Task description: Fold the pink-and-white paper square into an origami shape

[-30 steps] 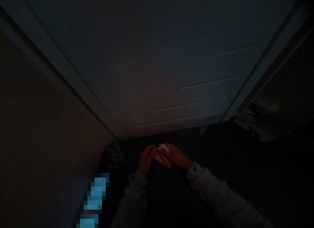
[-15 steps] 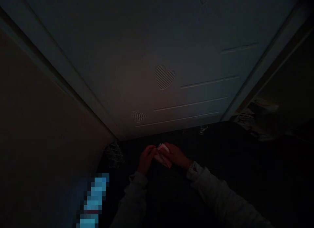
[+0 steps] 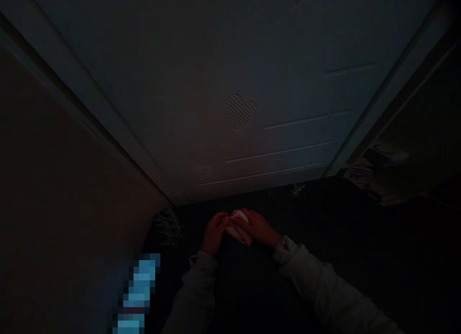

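In dim light, a folded pinkish paper (image 3: 242, 234) is held between my two hands above the dark tabletop (image 3: 248, 286). My left hand (image 3: 215, 231) is closed, its fingertips pinching the paper's left edge. From the other side my right hand (image 3: 260, 227) grips the paper, thumb on top and fingers mostly behind it. The paper's upper end is lighter and pokes up between the hands. Fine detail on it is lost in the darkness.
Behind the table stands a pale door-like panel (image 3: 173, 108) with embossed hearts and lines. Clear glass-like items (image 3: 168, 227) sit at the table's left corner, and a small clear one (image 3: 297, 189) near the back edge. A pixelated bright blue patch (image 3: 139, 291) covers the lower left. Boxes (image 3: 387, 154) lie at right.
Both hands and the folded paper stay almost in the same place. The view has shifted very slightly.
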{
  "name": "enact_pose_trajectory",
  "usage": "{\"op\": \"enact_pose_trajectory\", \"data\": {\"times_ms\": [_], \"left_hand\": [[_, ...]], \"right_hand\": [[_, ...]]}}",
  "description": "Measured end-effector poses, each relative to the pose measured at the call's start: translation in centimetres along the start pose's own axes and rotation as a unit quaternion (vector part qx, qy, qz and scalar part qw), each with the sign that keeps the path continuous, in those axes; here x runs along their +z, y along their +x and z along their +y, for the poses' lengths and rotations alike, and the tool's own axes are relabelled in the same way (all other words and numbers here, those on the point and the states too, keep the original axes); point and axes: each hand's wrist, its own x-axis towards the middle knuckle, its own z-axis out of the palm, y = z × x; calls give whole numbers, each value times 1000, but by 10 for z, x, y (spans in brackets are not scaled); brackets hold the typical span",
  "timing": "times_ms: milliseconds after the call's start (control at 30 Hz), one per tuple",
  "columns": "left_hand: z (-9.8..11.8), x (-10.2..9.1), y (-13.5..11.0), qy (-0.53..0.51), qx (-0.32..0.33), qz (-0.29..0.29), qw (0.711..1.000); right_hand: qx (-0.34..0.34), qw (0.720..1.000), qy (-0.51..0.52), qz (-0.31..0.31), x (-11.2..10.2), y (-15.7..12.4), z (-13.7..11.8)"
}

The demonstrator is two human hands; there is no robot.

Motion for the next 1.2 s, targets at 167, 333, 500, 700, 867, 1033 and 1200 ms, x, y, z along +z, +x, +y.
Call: {"op": "enact_pose_trajectory", "data": {"times_ms": [167,333,500,700,867,1033,1200], "left_hand": [[-5,-1,1,3,8,0,1000],[-6,-2,2,-1,8,-7,1000],[-6,-1,1,-2,4,-7,1000],[-7,-1,1,-10,10,-12,1000],[-6,-2,1,3,14,-10,1000],[-3,-1,1,-7,1,-11,1000],[-1,-1,-1,0,1,-9,1000]], "right_hand": [[9,1000,0,-1,0,0,0],[5,1000,4,1,0,0,-1],[10,1000,1,0,1,0,1],[5,1000,-5,3,1,0,1],[1,1000,2,3,1,0,1],[2,1000,6,-3,0,0,0],[7,1000,9,4,0,-1,0]]}}
